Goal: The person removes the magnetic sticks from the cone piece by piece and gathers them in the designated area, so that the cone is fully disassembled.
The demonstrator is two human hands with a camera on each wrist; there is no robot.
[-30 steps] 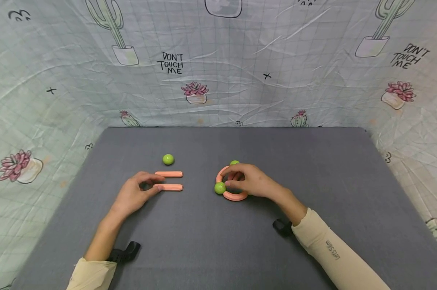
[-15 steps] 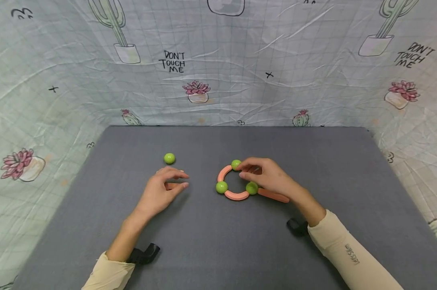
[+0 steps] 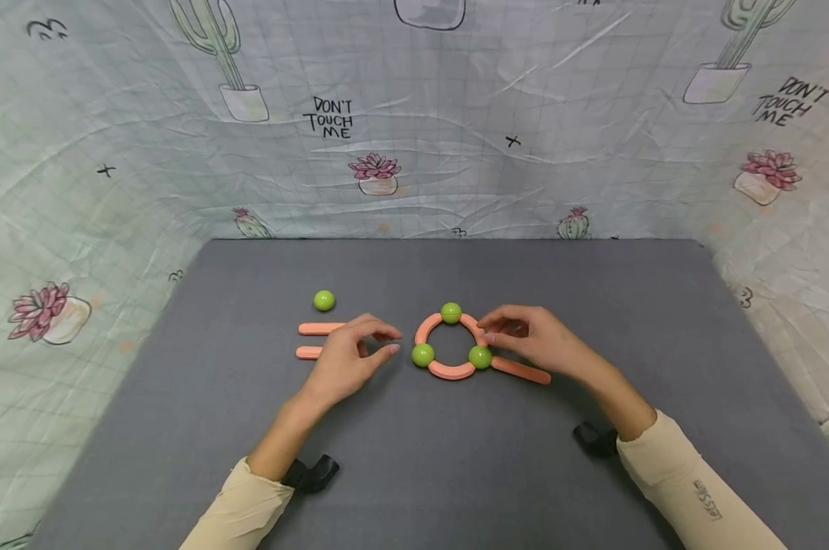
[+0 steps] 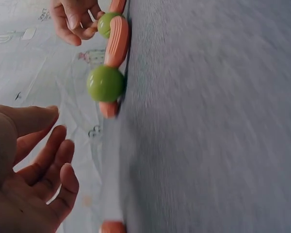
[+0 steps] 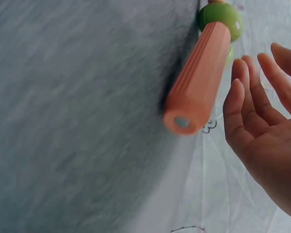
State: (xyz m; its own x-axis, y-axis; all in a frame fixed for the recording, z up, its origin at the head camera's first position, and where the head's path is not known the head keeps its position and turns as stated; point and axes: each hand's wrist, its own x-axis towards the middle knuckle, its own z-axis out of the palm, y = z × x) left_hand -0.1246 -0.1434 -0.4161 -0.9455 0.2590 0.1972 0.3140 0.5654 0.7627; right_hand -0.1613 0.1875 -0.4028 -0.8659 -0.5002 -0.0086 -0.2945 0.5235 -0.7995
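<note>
Near the middle of the table, in the head view, lies a ring of green balls and curved orange rods [image 3: 451, 371]. Its balls are a far one [image 3: 451, 312], a left one [image 3: 423, 354] and a right one [image 3: 480, 357]. A straight orange rod [image 3: 522, 371] sticks out rightward from the right ball, its end hole visible in the right wrist view. My right hand [image 3: 534, 336] hovers at the ring's right curved rod, fingers loosely bent; contact is unclear. My left hand [image 3: 348, 363], empty with fingers relaxed, is just left of the left ball.
Two straight orange rods, a far one [image 3: 318, 328] and a near one [image 3: 309, 352], lie left of the ring, partly hidden behind my left hand. Beyond them sits a loose green ball [image 3: 324, 300]. A cactus-print cloth [image 3: 442, 191] borders the grey table [image 3: 613, 305].
My left hand has moved right, away from the two straight rods toward the ring. My right hand has shifted right from inside the ring, uncovering its far ball and right curved rod.
</note>
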